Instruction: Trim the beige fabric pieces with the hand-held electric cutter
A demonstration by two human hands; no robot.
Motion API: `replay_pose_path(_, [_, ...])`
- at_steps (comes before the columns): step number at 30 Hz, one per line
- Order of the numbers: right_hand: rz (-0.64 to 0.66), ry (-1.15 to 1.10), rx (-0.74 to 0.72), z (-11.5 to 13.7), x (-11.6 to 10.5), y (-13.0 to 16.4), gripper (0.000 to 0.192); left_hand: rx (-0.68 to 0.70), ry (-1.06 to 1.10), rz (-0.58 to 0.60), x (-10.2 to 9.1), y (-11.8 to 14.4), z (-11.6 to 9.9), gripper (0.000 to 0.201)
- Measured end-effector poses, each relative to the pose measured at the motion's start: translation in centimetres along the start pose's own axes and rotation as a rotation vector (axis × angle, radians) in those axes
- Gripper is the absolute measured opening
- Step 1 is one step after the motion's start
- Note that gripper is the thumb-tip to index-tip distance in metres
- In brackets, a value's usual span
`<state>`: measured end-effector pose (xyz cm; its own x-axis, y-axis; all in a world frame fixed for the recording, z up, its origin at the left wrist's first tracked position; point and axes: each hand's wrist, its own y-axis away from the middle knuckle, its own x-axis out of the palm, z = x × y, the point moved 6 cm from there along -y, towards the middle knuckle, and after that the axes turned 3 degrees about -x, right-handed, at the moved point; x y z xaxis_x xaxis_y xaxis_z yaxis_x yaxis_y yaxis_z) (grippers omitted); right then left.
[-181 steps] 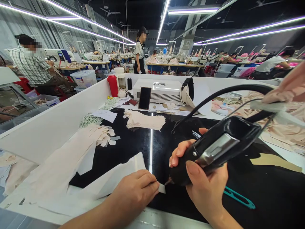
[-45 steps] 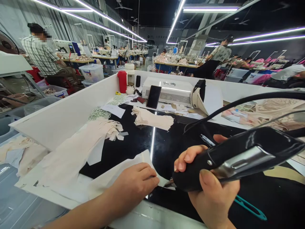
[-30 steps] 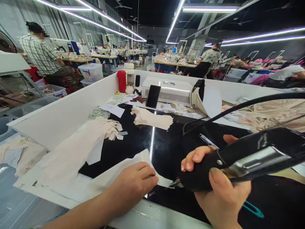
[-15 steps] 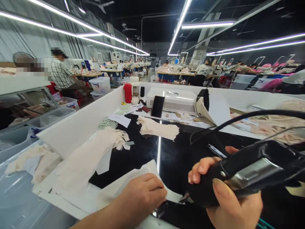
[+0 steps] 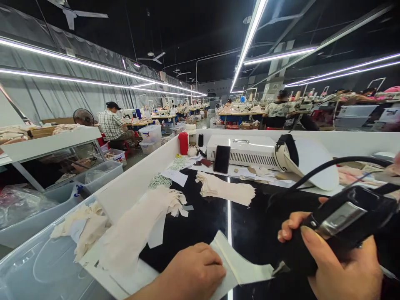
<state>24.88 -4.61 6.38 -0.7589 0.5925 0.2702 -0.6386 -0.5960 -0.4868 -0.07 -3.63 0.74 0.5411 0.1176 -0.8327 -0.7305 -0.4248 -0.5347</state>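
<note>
My left hand (image 5: 196, 271) rests on a pale fabric piece (image 5: 248, 266), its fingers curled together over the cloth at the near middle of the black tabletop (image 5: 201, 225). To the right, my right hand (image 5: 346, 271) is wrapped around a black corded power tool (image 5: 340, 216) with a silver panel on its body. The tool's small metal tip (image 5: 281, 268) is at the narrow right end of the fabric. Whether the tip touches the cloth or only lies beside it, I cannot tell. The fingertips of my left hand are partly hidden.
Cream fabric pieces (image 5: 134, 233) are piled at the left, with another stack (image 5: 226, 188) farther back. A phone (image 5: 222, 159) leans against a white vented box (image 5: 250, 150). The tool's black cable (image 5: 340, 160) arches across the right. Low white walls (image 5: 146, 175) border the table.
The camera view has shifted, so the scene sits lower and farther right. The fabric's right end has turned and lifted, and the tool tip has moved right with it. Both hands keep their holds.
</note>
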Motion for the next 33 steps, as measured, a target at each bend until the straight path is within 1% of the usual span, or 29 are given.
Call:
replay_pose_path(2, [0.021, 0.012, 0.022, -0.3, 0.4, -0.4, 0.043, 0.033, -0.066, -0.03, 0.7, 0.1, -0.3, 0.01])
replay_pose_path(5, [0.048, -0.008, 0.016, -0.4, 1.0, -1.0, 0.042, 0.088, -0.129, -0.053, 2.1, 0.2, -1.1, 0.02])
replay_pose_path(7, [0.061, -0.033, 0.006, -0.4, 1.4, -1.3, 0.042, 0.075, -0.14, -0.011, 2.7, -0.1, -1.4, 0.027])
replay_pose_path(9, [0.07, -0.064, -0.006, -0.3, 1.8, -1.5, 0.042, 0.008, -0.12, 0.094, 2.8, -0.5, -1.6, 0.032])
replay_pose_path(10, [0.074, -0.079, -0.014, -0.1, 1.9, -1.5, 0.042, -0.032, -0.096, 0.162, 2.5, -0.8, -1.6, 0.034])
replay_pose_path(11, [0.079, -0.094, -0.022, 0.1, 2.1, -1.4, 0.042, -0.086, -0.067, 0.251, 2.1, -1.0, -1.6, 0.031])
replay_pose_path(12, [0.087, -0.107, -0.031, 0.3, 2.2, -1.4, 0.041, -0.1, 0.005, 0.345, 1.7, -1.3, -1.8, 0.024])
replay_pose_path(13, [0.099, -0.119, -0.041, 0.5, 2.3, -1.3, 0.04, -0.131, 0.041, 0.393, 0.9, -1.8, -1.9, 0.018])
replay_pose_path(15, [0.128, -0.134, -0.061, 0.9, 2.5, -0.9, 0.037, -0.21, 0.081, 0.426, -0.8, -2.9, -1.3, 0.012])
replay_pose_path(16, [0.138, -0.14, -0.063, 1.1, 2.6, -0.7, 0.035, -0.216, 0.1, 0.434, -1.4, -3.6, -1.0, 0.008])
replay_pose_path(17, [0.147, -0.147, -0.058, 1.1, 2.7, -0.5, 0.034, -0.193, 0.129, 0.428, -1.8, -4.3, -0.8, 0.003])
replay_pose_path(19, [0.155, -0.163, -0.045, 1.2, 2.9, -0.1, 0.03, -0.104, 0.219, 0.415, -1.8, -5.6, -0.3, 0.023])
replay_pose_path(21, [0.165, -0.178, -0.031, 1.3, 3.1, 0.3, 0.028, -0.022, 0.316, 0.424, -1.3, -6.6, 0.1, 0.039])
replay_pose_path(24, [0.181, -0.191, -0.014, 1.4, 3.6, 0.7, 0.028, 0.027, 0.397, 0.489, -0.2, -7.7, 0.6, 0.053])
replay_pose_path(26, [0.182, -0.193, -0.001, 1.5, 3.9, 1.0, 0.03, 0.011, 0.395, 0.551, 0.4, -8.2, 0.9, 0.056])
replay_pose_path(29, [0.181, -0.193, 0.014, 1.8, 4.2, 1.2, 0.032, -0.005, 0.382, 0.646, 1.0, -8.7, 1.0, 0.053])
replay_pose_path(33, [0.196, -0.196, 0.013, 2.3, 4.8, 1.5, 0.032, -0.017, 0.369, 0.718, 1.2, -8.7, 1.0, 0.056])
